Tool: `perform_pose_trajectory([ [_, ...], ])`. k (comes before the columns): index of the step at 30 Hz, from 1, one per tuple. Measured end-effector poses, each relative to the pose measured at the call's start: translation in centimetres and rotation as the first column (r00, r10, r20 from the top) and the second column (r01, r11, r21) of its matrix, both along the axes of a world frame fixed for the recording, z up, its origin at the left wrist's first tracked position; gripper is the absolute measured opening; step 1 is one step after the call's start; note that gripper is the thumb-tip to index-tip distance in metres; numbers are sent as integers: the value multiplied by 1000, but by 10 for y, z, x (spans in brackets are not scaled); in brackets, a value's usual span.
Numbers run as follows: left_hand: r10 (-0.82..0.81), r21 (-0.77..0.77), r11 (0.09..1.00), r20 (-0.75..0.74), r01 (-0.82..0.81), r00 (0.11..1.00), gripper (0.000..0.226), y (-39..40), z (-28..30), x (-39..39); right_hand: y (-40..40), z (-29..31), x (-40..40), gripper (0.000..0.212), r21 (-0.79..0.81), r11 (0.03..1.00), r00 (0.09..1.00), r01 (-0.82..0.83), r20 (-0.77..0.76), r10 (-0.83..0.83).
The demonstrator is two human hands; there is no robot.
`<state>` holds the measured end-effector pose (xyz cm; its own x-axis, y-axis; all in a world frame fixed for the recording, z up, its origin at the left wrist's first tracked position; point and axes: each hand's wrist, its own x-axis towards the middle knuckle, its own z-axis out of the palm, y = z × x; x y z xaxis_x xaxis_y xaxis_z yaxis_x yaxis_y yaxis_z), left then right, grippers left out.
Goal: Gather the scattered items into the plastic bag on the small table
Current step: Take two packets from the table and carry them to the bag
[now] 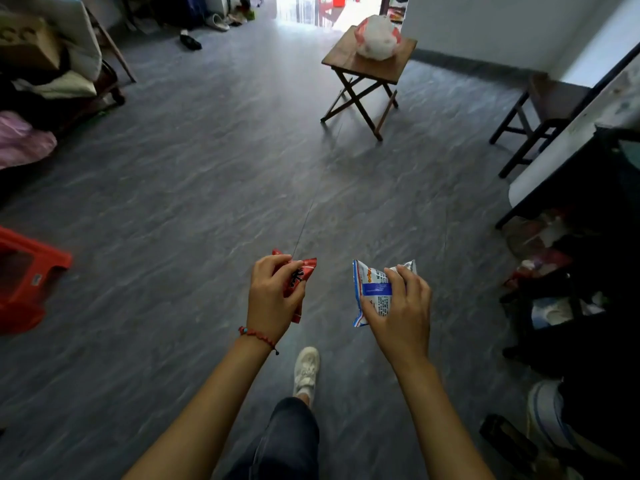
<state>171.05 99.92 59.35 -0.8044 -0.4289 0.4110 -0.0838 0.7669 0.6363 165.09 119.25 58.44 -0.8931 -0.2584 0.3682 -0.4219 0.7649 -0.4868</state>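
Fingers of left hand (273,292) curled round red packet (298,282), right hand (398,306) round blue-white packet (372,292), presumably for far plastic bag (378,38) on small table (349,60).

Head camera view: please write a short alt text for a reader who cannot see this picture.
Seen from above, a person walks over a grey floor, the left hand gripping a red snack packet and the right hand gripping a blue-and-white packet. Ahead stands a small folding wooden table with a filled plastic bag on it.
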Motion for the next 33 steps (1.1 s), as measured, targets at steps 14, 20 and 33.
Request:
perform_pose_trajectory([
  [14, 12, -10, 1000, 43, -12, 999, 32, -130, 15, -280, -121, 21, -281, 57, -33, 998, 999, 54, 1, -54],
  [20, 11, 2, 1000, 56, -11, 998, 31, -164, 4, -402, -159, 7, -407, 57, -37, 999, 999, 40, 1, -40],
  [33, 81, 6, 997, 105, -82, 991, 31, -242, 15, -681, -236, 14, -700, 58, -23, 1000, 1000, -3, 6, 3],
])
